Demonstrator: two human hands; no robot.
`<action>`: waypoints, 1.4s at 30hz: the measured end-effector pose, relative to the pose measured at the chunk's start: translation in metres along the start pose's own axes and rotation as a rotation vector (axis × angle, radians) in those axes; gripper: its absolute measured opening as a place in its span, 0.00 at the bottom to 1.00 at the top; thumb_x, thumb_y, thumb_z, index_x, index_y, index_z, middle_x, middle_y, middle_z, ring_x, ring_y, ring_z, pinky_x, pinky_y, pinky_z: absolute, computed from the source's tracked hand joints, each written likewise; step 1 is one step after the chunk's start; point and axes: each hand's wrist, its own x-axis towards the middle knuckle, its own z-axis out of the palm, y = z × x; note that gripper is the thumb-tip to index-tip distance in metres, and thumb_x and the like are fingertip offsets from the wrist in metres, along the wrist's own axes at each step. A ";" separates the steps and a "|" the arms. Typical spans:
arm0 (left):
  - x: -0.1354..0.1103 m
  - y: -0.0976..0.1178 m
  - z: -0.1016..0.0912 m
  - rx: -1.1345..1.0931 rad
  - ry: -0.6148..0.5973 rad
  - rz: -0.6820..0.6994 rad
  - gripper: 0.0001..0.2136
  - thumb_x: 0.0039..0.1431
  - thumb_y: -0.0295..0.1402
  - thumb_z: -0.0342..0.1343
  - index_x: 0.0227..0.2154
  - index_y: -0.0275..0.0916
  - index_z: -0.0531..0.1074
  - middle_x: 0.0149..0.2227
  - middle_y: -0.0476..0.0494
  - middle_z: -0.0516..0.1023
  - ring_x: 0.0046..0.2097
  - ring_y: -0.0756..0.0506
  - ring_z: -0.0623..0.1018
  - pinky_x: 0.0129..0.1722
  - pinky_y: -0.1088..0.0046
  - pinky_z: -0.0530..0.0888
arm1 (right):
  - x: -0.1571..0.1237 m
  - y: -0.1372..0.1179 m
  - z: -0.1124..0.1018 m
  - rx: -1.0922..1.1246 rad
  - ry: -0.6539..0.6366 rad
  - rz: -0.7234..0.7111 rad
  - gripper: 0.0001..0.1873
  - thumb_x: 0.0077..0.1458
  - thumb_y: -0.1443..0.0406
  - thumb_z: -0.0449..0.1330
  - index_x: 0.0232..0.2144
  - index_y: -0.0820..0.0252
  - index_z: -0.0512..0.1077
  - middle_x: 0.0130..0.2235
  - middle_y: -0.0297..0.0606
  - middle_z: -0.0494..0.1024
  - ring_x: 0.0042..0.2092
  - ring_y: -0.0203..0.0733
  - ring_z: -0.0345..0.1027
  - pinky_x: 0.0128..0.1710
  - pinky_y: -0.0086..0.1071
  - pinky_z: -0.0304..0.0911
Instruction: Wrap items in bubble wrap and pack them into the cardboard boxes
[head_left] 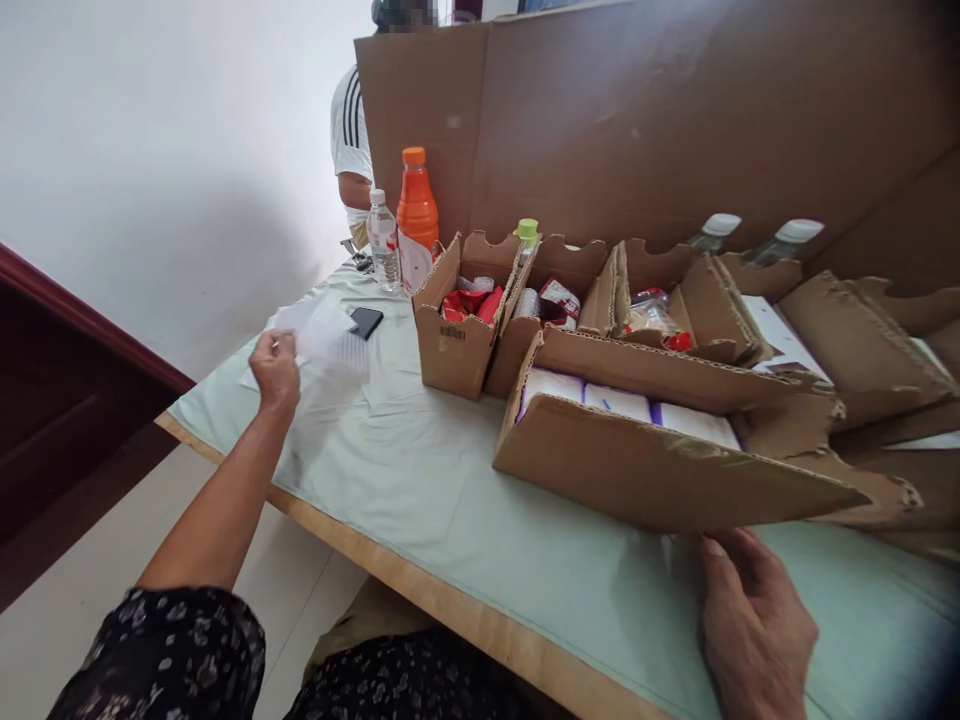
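Cloth (405, 680) with a small pale flower print on black covers the person's lap, and a matching sleeve (165, 655) covers the left upper arm. Next to the lap runs the table's wooden edge (427, 590), under a pale green tablecloth (405, 470). The right hand (757, 625) rests there, thumb and fingers loosely curled at the foot of a long cardboard box (645, 470); its fingertips are partly hidden, so whether it grips anything cannot be told. White packs with purple edges (619, 402) sit in a line inside that box.

Farther off on the left, the left hand (276, 370) is closed, pinching a thin white sheet (326, 330) between thumb and fingers. The sheet, blurred and faintly lined, spreads above the tablecloth, with a dark phone (367, 322) lying just beside it.

Behind the long box stands a row of open cardboard boxes (454, 360); the leftmost holds red packets (472, 303). Beyond the row's left end, a clear bottle (384, 250) and an orange bottle (418, 205) stand upright side by side. A tall cardboard panel (637, 120) rises at the back, partly hiding another person (349, 120) in a white striped top.
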 end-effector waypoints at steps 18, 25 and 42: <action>-0.281 0.112 -0.057 -0.905 -0.885 -0.769 0.12 0.53 0.40 0.70 0.37 0.42 0.77 0.41 0.45 0.86 0.46 0.40 0.85 0.50 0.59 0.81 | -0.122 -0.055 -0.022 0.311 -0.869 0.033 0.16 0.59 0.53 0.62 0.39 0.59 0.78 0.34 0.37 0.81 0.34 0.42 0.74 0.35 0.33 0.70; -0.262 0.091 -0.046 -0.446 -0.860 -0.350 0.20 0.53 0.39 0.69 0.47 0.40 0.77 0.43 0.44 0.84 0.43 0.44 0.82 0.47 0.67 0.78 | -0.055 -0.057 -0.058 0.108 -1.060 -0.090 0.18 0.55 0.51 0.66 0.39 0.58 0.80 0.37 0.37 0.82 0.37 0.43 0.74 0.36 0.32 0.68; -0.303 0.088 0.001 0.146 -1.068 0.979 0.29 0.72 0.40 0.52 0.72 0.40 0.56 0.73 0.30 0.60 0.75 0.33 0.58 0.72 0.46 0.56 | -0.066 -0.040 -0.008 -0.534 -0.517 -0.806 0.21 0.69 0.64 0.53 0.60 0.59 0.74 0.64 0.50 0.74 0.63 0.56 0.68 0.58 0.50 0.66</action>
